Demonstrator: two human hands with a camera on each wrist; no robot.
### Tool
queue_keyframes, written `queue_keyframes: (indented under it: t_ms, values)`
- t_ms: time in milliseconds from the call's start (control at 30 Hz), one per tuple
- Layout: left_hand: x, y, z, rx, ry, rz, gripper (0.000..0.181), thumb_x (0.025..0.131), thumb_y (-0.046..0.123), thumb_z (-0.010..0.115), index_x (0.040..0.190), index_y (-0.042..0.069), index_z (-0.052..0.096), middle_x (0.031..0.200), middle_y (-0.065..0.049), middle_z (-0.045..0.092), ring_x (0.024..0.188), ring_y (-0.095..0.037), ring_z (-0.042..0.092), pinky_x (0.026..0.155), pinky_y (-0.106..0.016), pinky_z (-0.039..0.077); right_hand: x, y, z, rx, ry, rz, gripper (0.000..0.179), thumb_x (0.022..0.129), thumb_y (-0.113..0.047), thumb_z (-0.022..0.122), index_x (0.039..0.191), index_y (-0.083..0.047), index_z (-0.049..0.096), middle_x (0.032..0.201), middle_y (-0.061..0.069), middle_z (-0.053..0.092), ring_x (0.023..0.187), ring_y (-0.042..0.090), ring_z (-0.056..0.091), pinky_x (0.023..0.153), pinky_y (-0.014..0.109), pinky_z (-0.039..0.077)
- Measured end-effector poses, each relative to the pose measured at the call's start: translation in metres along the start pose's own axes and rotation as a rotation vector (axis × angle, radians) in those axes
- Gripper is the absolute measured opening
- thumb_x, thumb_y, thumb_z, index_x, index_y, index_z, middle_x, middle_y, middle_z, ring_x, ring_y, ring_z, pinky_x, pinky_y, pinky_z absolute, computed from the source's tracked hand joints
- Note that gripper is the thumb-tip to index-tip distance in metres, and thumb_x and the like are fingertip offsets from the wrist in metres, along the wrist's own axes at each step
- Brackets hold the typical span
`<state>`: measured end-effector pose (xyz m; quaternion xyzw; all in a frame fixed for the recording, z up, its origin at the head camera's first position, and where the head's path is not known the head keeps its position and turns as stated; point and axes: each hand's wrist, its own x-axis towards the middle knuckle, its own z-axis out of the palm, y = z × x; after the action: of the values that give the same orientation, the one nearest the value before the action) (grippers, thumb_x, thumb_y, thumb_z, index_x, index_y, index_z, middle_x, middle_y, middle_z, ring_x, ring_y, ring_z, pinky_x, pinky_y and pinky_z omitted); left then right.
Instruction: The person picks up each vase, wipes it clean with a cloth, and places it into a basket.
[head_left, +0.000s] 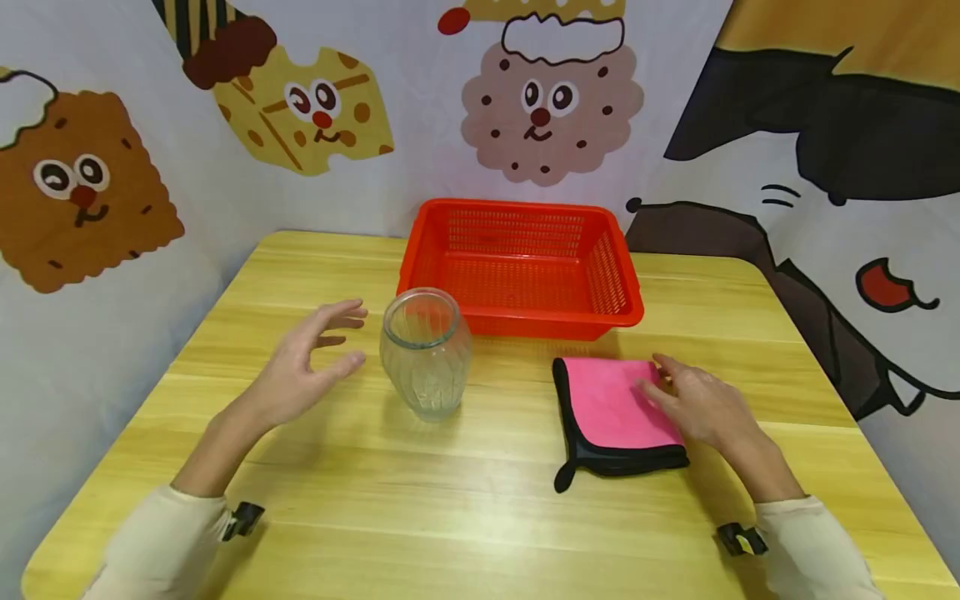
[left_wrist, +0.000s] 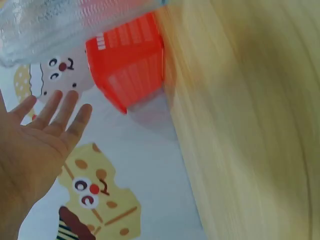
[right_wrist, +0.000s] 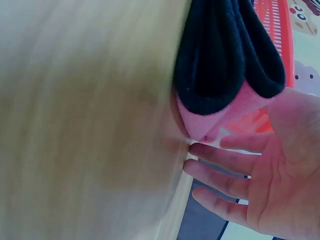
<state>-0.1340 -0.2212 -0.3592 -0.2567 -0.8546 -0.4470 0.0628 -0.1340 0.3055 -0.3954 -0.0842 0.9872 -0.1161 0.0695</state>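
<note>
A clear glass jar (head_left: 427, 367) with a wide round mouth stands upright on the table, left of the middle. To its left my left hand (head_left: 303, 367) hovers apart from it, fingers spread and thumb toward the jar. Part of the jar (left_wrist: 60, 30) also crosses the top of the left wrist view. A folded pink cloth (head_left: 611, 400) with black edging and a small loop lies to the right. My right hand (head_left: 697, 400) is at the cloth's right edge, thumb over its top. In the right wrist view, its fingers (right_wrist: 220, 182) extend loosely beside the folds.
Behind the jar and cloth sits a red plastic basket (head_left: 517, 325) with slotted walls and nothing inside. The wooden table (head_left: 420, 525) meets a cartoon-printed backdrop (head_left: 420, 167) at the back and sides.
</note>
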Motion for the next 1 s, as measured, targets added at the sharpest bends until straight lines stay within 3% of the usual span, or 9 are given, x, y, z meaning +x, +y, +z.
queue_keyframes:
  t_ms: [133,300,367,500,633,733,900,1000]
  values:
    - [0.0,0.004,0.014,-0.101,-0.023,0.021,0.09,0.084,0.005,0.083,0.157,0.022,0.034,0.148,-0.002,0.048,0.133,-0.03,0.047,0.105,-0.048,0.044,0.0,-0.001,0.003,-0.016,0.0,-0.014,0.06,0.097,-0.048,0.065,0.128,0.003,0.057,0.092,0.015,0.061,0.089,0.035,0.058,0.064,0.049,0.052]
    - [-0.002,0.007,0.035,-0.154,-0.057,-0.017,0.109,0.075,0.012,0.093,0.16,0.023,0.026,0.154,-0.006,0.04,0.136,-0.031,0.042,0.106,-0.055,0.043,0.001,-0.002,0.004,-0.01,0.005,-0.019,0.072,0.093,-0.046,0.071,0.134,0.011,0.05,0.093,0.019,0.06,0.088,0.037,0.058,0.066,0.051,0.054]
    - [-0.002,0.009,0.042,-0.164,-0.062,-0.038,0.113,0.074,0.017,0.095,0.16,0.027,0.023,0.154,-0.005,0.039,0.136,-0.03,0.042,0.106,-0.057,0.043,0.002,-0.001,0.003,0.044,0.006,-0.012,0.085,0.093,-0.045,0.073,0.141,0.017,0.041,0.093,0.019,0.058,0.087,0.035,0.058,0.066,0.048,0.053]
    - [0.0,0.013,0.051,-0.153,-0.028,-0.052,0.118,0.073,0.021,0.095,0.161,0.035,0.018,0.153,-0.003,0.039,0.136,-0.028,0.042,0.104,-0.057,0.044,0.006,0.002,0.004,0.252,0.008,0.016,0.09,0.092,-0.037,0.077,0.143,0.022,0.033,0.079,0.008,0.046,0.071,0.024,0.048,0.055,0.032,0.038]
    - [-0.001,0.014,0.056,-0.133,0.011,-0.045,0.12,0.072,0.02,0.096,0.161,0.036,0.017,0.154,-0.002,0.039,0.136,-0.03,0.043,0.101,-0.056,0.046,0.005,0.002,0.01,0.407,0.02,0.053,0.054,0.091,-0.028,0.08,0.118,0.012,0.056,0.075,0.006,0.043,0.068,0.021,0.044,0.052,0.028,0.032]
    - [-0.001,0.015,0.058,-0.119,0.02,-0.033,0.121,0.072,0.019,0.096,0.162,0.033,0.017,0.154,-0.004,0.041,0.135,-0.031,0.045,0.1,-0.056,0.047,0.0,0.001,0.014,0.502,0.006,0.088,0.036,0.091,-0.025,0.079,0.095,0.002,0.054,0.075,0.006,0.044,0.069,0.021,0.046,0.052,0.027,0.034]
    - [0.003,0.017,0.056,-0.089,0.045,0.004,0.119,0.072,0.016,0.096,0.163,0.024,0.019,0.153,-0.007,0.044,0.135,-0.03,0.045,0.101,-0.055,0.047,-0.009,0.0,0.014,0.66,0.022,0.053,0.036,0.099,-0.02,0.069,0.115,0.008,0.054,0.095,0.012,0.056,0.08,0.021,0.054,0.061,0.025,0.045]
    - [0.006,0.019,0.055,-0.082,0.076,0.029,0.118,0.072,0.012,0.095,0.163,0.023,0.02,0.154,-0.007,0.045,0.136,-0.028,0.046,0.1,-0.052,0.049,-0.014,-0.002,0.011,0.725,0.051,0.01,0.037,0.103,-0.02,0.062,0.124,0.008,0.048,0.107,0.017,0.056,0.086,0.021,0.055,0.067,0.026,0.05]
